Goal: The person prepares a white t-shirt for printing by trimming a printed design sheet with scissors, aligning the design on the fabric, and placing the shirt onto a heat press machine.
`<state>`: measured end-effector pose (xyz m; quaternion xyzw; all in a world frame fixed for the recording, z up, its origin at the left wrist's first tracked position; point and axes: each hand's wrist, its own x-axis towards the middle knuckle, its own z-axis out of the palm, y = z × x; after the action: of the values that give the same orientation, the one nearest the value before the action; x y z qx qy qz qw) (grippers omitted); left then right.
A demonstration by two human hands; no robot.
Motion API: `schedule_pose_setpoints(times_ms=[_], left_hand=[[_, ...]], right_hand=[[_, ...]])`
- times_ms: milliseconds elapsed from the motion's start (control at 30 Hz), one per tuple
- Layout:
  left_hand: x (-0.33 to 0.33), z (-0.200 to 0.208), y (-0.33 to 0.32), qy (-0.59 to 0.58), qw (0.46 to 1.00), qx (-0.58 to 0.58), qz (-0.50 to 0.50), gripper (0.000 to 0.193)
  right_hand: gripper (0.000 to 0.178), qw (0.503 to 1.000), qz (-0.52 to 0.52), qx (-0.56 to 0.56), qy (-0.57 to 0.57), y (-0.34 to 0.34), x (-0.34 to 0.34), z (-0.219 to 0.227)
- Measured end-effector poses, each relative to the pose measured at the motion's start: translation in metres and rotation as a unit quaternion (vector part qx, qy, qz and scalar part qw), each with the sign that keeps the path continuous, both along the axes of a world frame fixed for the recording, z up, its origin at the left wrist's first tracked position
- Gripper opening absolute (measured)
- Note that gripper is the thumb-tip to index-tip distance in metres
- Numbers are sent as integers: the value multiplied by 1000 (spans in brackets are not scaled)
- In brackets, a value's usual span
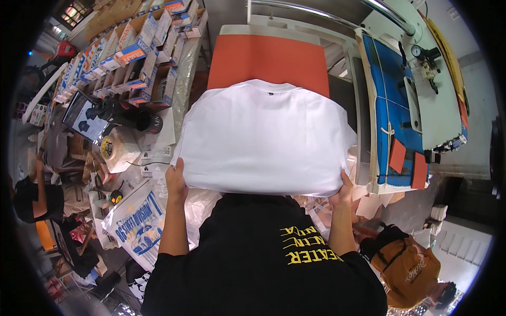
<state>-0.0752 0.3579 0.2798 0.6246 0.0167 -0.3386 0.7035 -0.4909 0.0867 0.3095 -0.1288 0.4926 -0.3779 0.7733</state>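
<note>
A plain white T-shirt (266,142) lies over the near part of an orange-red flat pad (269,58), its collar with a small dark tag toward the far side. My left hand (176,178) grips the shirt's near left edge, thumb on top. At the near right edge my right hand (342,190) pinches the cloth the same way. Between the two hands the near edge is stretched fairly straight, just in front of my body. The fingers under the cloth are hidden.
On the right stands a press machine with a blue padded bed (392,110) and a pressure gauge (417,51). To the left are stacked cardboard boxes (126,52), a screen (87,118) and a printed sheet (138,224). A person in a brown shirt (408,268) is at lower right.
</note>
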Motion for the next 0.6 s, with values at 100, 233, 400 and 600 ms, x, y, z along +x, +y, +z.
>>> schedule_pose_setpoints(times_ms=[100,233,400,600], left_hand=[[5,-19,3,25,999,28,-30,44],[8,-47,21,-1,997,71,-32,38],[41,-72,46,3,979,205,-13,38],[57,-36,2,-408,881,240,-6,25]], right_hand=[[47,968,60,-74,230,15,-43,-66],[16,633,225,-427,605,2,4,30],[28,407,-53,-460,788,-80,-29,119],[37,492,-87,-428,753,-101,-58,134]])
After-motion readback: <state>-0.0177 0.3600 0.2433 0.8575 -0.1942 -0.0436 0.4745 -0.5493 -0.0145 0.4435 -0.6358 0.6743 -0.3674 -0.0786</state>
